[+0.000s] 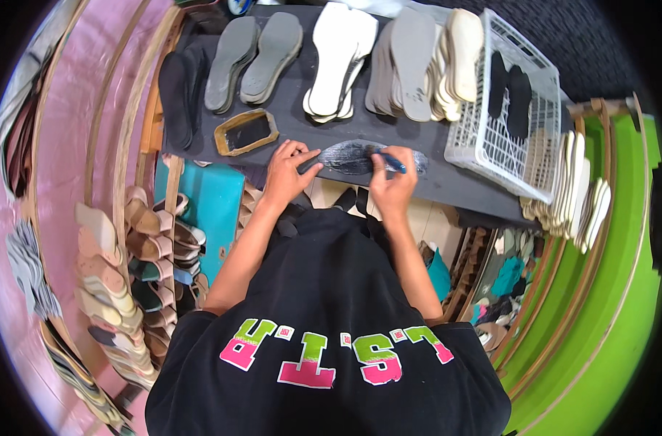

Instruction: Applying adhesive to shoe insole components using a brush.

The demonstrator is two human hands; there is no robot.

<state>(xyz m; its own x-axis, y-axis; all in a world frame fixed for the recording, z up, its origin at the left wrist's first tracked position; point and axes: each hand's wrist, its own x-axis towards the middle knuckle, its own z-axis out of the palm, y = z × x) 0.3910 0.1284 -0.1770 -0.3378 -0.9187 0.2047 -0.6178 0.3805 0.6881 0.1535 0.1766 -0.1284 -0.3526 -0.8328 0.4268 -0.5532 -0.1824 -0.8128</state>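
A dark insole (345, 158) lies crosswise near the front edge of the black-covered table (302, 142), its top streaked with a wet-looking whitish film. At its left end, my left hand (284, 173) pinches the narrow tip between thumb and fingers. My right hand (394, 182) is closed around a brush (395, 164) with a blue handle, held over the right half of the insole. The bristle end is partly hidden by my fingers. Left of the insole stands a tan-rimmed tray (220, 142) with a dark inside.
Stacks of grey insoles (271, 58), white insoles (338, 58) and black insoles (178, 98) line the table's back. A white plastic crate (465, 138) holding black insoles stands at the right. Shoe racks (172, 218) are at the left, and cream insoles (574, 185) hang over the right side.
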